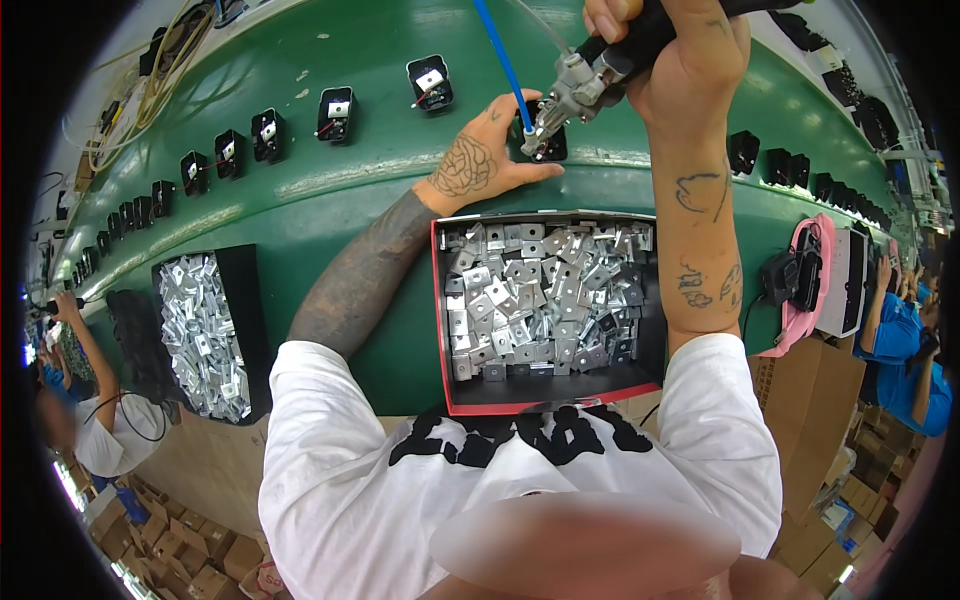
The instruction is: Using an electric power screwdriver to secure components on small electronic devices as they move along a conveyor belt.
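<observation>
My right hand (690,60) grips a pneumatic screwdriver (590,85) with a blue air hose (500,55) running up from it. Its tip presses down on a small black part (548,145) on the green conveyor belt (330,200). My left hand (475,160) lies flat on the belt, fingers against the left side of that black part. In front of me stands a red-rimmed box (545,400) full of small square metal plates (540,295).
More black parts with white inserts (335,113) ride the belt in a curved row to the left and right. A second black tray of metal plates (205,335) sits at the left. Other people work at both sides. Cardboard boxes (810,400) stand below right.
</observation>
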{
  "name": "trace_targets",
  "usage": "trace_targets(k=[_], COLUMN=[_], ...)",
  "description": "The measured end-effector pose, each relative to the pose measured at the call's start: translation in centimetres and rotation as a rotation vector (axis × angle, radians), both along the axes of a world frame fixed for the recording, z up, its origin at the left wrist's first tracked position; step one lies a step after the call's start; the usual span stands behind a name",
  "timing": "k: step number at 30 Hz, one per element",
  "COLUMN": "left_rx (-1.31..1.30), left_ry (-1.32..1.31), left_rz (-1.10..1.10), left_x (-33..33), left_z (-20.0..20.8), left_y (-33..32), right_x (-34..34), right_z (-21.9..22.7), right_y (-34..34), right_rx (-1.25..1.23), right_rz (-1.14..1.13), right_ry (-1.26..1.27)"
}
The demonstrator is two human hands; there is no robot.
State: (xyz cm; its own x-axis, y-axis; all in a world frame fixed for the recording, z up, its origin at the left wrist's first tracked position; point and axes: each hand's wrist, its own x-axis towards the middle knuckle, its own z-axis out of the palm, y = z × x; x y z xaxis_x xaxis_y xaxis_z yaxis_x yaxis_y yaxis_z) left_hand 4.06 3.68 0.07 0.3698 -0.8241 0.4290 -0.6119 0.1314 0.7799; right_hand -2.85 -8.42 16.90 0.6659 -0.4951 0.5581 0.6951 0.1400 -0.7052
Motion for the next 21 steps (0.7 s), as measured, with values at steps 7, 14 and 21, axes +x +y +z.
trace_targets(k=[7, 14, 21], left_rx=[0.023, -0.024, 0.014], left_ry=[0.014, 0.030, 0.057], left_rz=[0.019, 0.030, 0.019], left_x=[-0.1, -0.1, 0.0], left_z=[0.2, 0.1, 0.1], left_y=[0.2, 0.2, 0.2], right_x=[0.3, 0.2, 0.1], right_z=[-0.4, -0.5, -0.2], right_y=[-0.1, -0.4, -1.0], right_rx=[-0.017, -0.015, 0.038], right_rz=[0.042, 0.108, -0.051], right_ry=[-0.005, -0.011, -0.006])
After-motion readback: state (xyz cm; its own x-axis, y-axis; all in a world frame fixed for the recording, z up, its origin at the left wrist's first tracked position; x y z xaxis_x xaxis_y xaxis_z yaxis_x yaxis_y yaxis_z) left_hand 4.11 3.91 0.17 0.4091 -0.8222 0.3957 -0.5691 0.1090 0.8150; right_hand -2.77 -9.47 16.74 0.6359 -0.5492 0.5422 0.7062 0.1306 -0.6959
